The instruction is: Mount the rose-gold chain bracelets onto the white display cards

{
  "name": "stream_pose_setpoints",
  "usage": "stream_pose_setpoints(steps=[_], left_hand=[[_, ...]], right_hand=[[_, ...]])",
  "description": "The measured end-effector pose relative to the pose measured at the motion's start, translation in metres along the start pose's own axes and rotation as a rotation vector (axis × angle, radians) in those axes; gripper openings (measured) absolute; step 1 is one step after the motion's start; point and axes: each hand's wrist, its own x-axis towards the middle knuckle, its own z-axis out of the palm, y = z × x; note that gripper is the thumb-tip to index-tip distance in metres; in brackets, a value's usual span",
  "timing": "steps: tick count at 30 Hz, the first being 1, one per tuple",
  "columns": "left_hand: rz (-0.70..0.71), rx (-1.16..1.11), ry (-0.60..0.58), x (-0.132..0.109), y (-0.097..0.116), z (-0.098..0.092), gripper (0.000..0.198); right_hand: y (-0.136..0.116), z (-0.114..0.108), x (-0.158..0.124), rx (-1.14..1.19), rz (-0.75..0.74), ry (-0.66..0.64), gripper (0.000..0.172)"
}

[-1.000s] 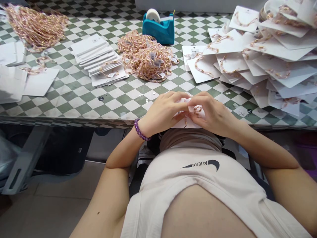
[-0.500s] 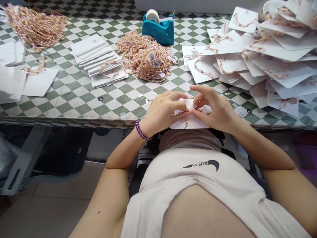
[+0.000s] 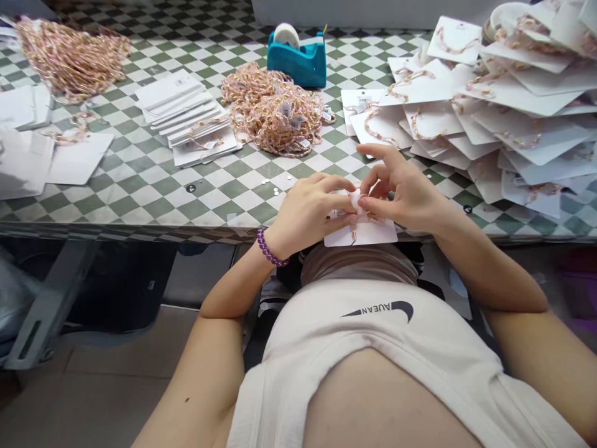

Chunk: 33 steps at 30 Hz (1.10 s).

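A white display card (image 3: 380, 233) lies at the table's front edge under both my hands. On it is a beaded bracelet (image 3: 353, 235) in pink and gold, partly covered by fingers. My left hand (image 3: 314, 205) presses the card, its fingers and thumb bent around the middle. From the other side comes my right hand (image 3: 403, 190), with thumb and fingertips pinched together beside the left fingertips and its index finger raised. A small whitish piece shows between the two hands; what it is cannot be made out.
Beyond the hands lies a heap of beaded bracelets (image 3: 275, 115), with a teal tape dispenser (image 3: 298, 65) behind it. Stacked blank cards (image 3: 175, 96) are to its left, and another bead pile (image 3: 77, 59) farther left. Many carded bracelets (image 3: 517, 118) overlap at right.
My right hand has pulled slightly up and away from the card's middle, still pinching. The left hand stays on the card; the view has shifted a little.
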Motion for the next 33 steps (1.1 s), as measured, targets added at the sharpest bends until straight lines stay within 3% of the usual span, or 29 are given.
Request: stream_pose_setpoints(steps=[4, 10, 17, 22, 25, 27, 29, 33], left_hand=[[0.031, 0.007, 0.059, -0.001, 0.0, 0.003, 0.019], [0.065, -0.001, 0.121, -0.001, 0.001, 0.007, 0.017], [0.059, -0.009, 0.096, 0.002, 0.002, 0.006, 0.014], [0.026, 0.007, 0.031, 0.003, 0.002, 0.006, 0.014], [0.037, -0.012, 0.051, 0.003, 0.001, 0.007, 0.016], [0.051, -0.032, 0.061, 0.003, 0.001, 0.006, 0.016], [0.055, -0.039, 0.047, 0.003, 0.002, 0.005, 0.016], [0.04, -0.011, 0.059, 0.006, 0.008, 0.003, 0.027]], right_hand=[[-0.004, -0.003, 0.003, -0.046, 0.036, -0.012, 0.072], [-0.004, -0.001, 0.007, -0.244, -0.053, -0.108, 0.072], [-0.006, -0.009, 0.016, -0.387, -0.088, -0.261, 0.071], [-0.007, -0.023, 0.028, -0.405, -0.072, -0.409, 0.082], [-0.007, -0.026, 0.032, -0.415, -0.023, -0.448, 0.079], [-0.005, -0.023, 0.029, -0.444, 0.033, -0.377, 0.07], [-0.003, -0.018, 0.02, -0.481, 0.059, -0.213, 0.059], [0.0, -0.012, -0.01, -0.492, -0.053, 0.095, 0.037]])
